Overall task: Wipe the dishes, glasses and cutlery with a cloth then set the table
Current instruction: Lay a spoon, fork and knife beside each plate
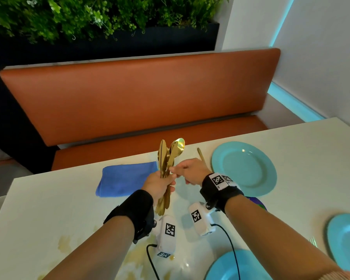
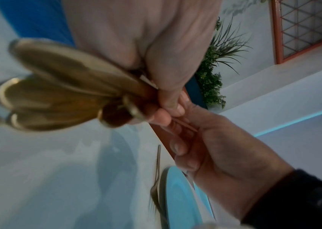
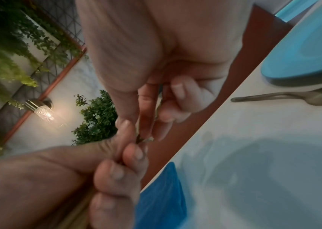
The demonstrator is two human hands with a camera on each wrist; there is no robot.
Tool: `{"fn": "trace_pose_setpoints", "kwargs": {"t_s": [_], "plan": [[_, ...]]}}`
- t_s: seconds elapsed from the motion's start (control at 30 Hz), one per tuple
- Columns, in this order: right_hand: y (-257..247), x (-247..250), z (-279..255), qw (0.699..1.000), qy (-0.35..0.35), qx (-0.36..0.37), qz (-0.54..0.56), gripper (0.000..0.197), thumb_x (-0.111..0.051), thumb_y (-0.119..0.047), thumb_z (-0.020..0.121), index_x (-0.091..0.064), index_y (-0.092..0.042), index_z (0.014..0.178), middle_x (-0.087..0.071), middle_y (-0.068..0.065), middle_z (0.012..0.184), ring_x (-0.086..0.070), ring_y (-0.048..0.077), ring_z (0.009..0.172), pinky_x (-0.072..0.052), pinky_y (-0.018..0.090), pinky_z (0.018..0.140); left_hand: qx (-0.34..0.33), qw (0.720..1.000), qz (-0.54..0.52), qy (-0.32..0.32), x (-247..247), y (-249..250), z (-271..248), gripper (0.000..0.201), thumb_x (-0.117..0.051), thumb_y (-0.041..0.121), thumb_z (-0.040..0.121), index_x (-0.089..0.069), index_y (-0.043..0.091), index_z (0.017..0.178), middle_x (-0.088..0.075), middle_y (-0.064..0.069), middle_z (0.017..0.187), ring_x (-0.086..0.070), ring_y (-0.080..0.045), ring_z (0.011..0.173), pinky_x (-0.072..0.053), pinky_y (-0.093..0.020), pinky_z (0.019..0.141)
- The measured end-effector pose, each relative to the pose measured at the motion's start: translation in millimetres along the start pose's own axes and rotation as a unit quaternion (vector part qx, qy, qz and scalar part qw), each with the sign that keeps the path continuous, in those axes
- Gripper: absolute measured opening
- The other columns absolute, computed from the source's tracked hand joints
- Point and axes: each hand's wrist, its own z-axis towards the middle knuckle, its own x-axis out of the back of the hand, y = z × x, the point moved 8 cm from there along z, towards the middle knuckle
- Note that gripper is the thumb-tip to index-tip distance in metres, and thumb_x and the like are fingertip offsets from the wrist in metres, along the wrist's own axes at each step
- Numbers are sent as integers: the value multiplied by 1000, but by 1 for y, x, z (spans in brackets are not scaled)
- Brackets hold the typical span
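Above the white table [image 1: 49, 209] my left hand [image 1: 166, 183] grips a bundle of gold cutlery [image 1: 167, 156], upright, spoon bowls on top. The handle ends [image 2: 58, 96] fan out below the fist. My right hand [image 1: 175, 171] meets the bundle from the right. Its thumb and forefinger pinch one gold piece [image 3: 142, 138] just above the left fist; which piece is hidden. A folded blue cloth [image 1: 125, 178] lies on the table behind the left hand. One gold piece [image 1: 200, 155] lies left of the far teal plate [image 1: 243, 168].
Two more teal plates sit at the near edge [image 1: 236, 267] and at the right [image 1: 346, 241], a fork [image 1: 313, 242] beside the latter. An orange bench [image 1: 139, 98] stands behind the table, with plants above. Yellowish stains mark the near left tabletop [image 1: 64, 243].
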Motion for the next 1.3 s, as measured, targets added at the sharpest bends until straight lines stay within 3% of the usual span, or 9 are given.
{"fn": "trace_pose_setpoints", "kwargs": {"t_s": [0.2,0.3,0.4,0.5,0.7,0.87,1.17,1.23,1.3], "plan": [[7,3,-7,999,27,-20,-2,25,-73,-37,75,-60,-20,62,-53,-2,59,-47,11,56,-40,22,53,-2,998,34,-46,-16,-4,-10,14,-51,22,97,-52,14,85,-52,-1,71,-47,-11,58,-44,-22,61],[-18,6,-19,986,58,99,-118,6,-65,-24,83,-66,-20,80,-64,-2,82,-55,9,74,-45,22,67,5,998,30,-56,-19,-5,-14,16,-50,18,97,-52,12,82,-51,-3,70,-45,-12,56,-42,-21,57],[-33,-9,-27,944,-15,183,-273,24,-53,-13,89,-71,-21,103,-64,2,107,-57,16,96,-48,29,84,4,996,45,-77,-21,-5,-18,17,-50,14,96,-53,12,80,-49,-3,69,-43,-12,55,-42,-20,54],[-37,-16,-28,905,-50,208,-367,26,-52,-18,90,-70,-24,108,-62,3,107,-56,20,102,-49,37,89,4,994,51,-93,-21,-7,-20,15,-52,15,95,-54,13,81,-49,-2,69,-43,-11,55,-42,-19,54],[-44,-20,-32,856,-56,253,-448,29,-43,-24,94,-66,-25,114,-61,1,114,-55,20,108,-48,33,84,6,992,33,-122,-23,-12,-21,18,-47,16,98,-46,13,81,-40,-1,66,-35,-9,52,-36,-18,48],[-44,-25,-31,826,-46,278,-488,29,-44,-13,93,-62,-23,114,-58,2,113,-59,23,101,-48,35,76,36,991,-27,-126,-21,-16,-19,27,-43,32,99,-44,13,80,-36,1,62,-30,-8,50,-32,-17,44],[-45,-16,-25,811,-8,296,-504,27,-40,-18,97,-58,-20,117,-51,5,114,-59,26,90,-43,33,68,99,982,-107,-119,-24,-18,-14,35,-36,36,101,-48,12,78,-39,1,59,-29,-8,47,-29,-21,46],[-46,-14,-24,804,4,303,-512,24,-44,-20,96,-60,-21,115,-53,4,112,-60,25,85,-38,29,60,110,979,-134,-107,-21,-19,-12,35,-32,31,102,-49,12,79,-40,1,56,-31,-8,43,-29,-21,43],[-49,-12,-26,794,19,305,-525,14,-63,-19,85,-67,-23,98,-60,1,96,-62,21,64,-27,22,44,112,981,-134,-87,-18,-20,-9,32,-30,25,101,-50,11,81,-40,1,56,-30,-9,42,-27,-20,42]]}}
